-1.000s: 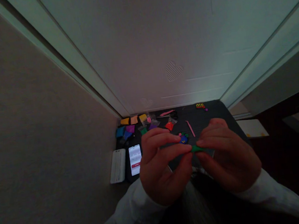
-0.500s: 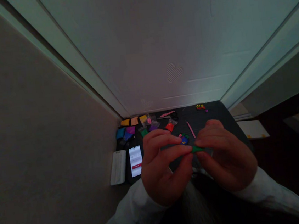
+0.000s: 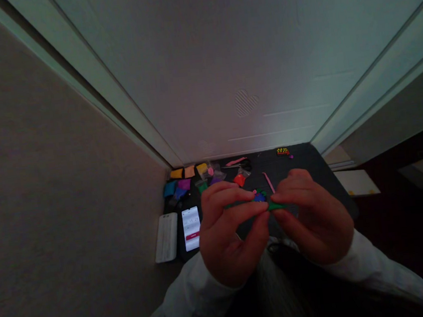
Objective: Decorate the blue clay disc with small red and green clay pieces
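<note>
Left hand [image 3: 227, 240]: my thumb and index finger are nearly together, pinching the left end of the green piece [image 3: 276, 206]
Right hand [image 3: 313, 218]: my thumb and index finger nip its right part, the other fingers curled
Green piece: between my hands, nearer me than the blue piece [image 3: 259, 198] on the dark table [image 3: 304, 161]
Pink tool [image 3: 267, 179]: far side, partly behind my right hand

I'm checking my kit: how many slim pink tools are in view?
2: one slim pink tool beside the scissors, and a second pink tool just beyond the right hand. More may be hidden.
</note>
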`<state>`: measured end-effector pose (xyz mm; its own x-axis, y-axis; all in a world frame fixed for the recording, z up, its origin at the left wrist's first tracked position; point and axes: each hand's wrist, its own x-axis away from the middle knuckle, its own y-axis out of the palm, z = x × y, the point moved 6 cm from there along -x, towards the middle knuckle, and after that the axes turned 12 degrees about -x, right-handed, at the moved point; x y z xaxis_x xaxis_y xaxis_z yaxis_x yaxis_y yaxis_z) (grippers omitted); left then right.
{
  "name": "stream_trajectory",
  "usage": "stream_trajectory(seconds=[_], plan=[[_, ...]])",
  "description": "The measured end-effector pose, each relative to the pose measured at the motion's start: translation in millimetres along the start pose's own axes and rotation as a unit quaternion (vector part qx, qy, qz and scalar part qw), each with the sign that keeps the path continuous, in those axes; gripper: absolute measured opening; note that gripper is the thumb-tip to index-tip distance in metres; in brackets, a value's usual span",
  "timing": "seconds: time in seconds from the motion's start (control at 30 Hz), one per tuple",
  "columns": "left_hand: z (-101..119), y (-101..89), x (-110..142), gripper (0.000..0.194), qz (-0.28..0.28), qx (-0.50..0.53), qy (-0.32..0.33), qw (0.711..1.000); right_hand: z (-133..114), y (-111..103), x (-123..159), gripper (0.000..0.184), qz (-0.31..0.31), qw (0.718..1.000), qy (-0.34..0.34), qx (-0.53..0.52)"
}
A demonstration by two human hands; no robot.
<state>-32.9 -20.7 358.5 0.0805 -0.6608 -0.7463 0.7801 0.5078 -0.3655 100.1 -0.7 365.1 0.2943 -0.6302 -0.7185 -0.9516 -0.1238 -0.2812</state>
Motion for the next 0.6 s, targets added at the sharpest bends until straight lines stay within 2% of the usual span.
stream_trajectory(seconds=[0.27,0.6], plan=[[-0.6,1.6,-0.5,0.022,0.001,-0.007,-0.007,1.000,3.3,1.4,0.5,0.021,-0.003,1.000,0.014,0.007],[-2.1,1.4,2.0,0.022,0.006,-0.003,-0.016,1.000,7.2,0.4,4.1,0.026,0.001,1.000,0.028,0.008]])
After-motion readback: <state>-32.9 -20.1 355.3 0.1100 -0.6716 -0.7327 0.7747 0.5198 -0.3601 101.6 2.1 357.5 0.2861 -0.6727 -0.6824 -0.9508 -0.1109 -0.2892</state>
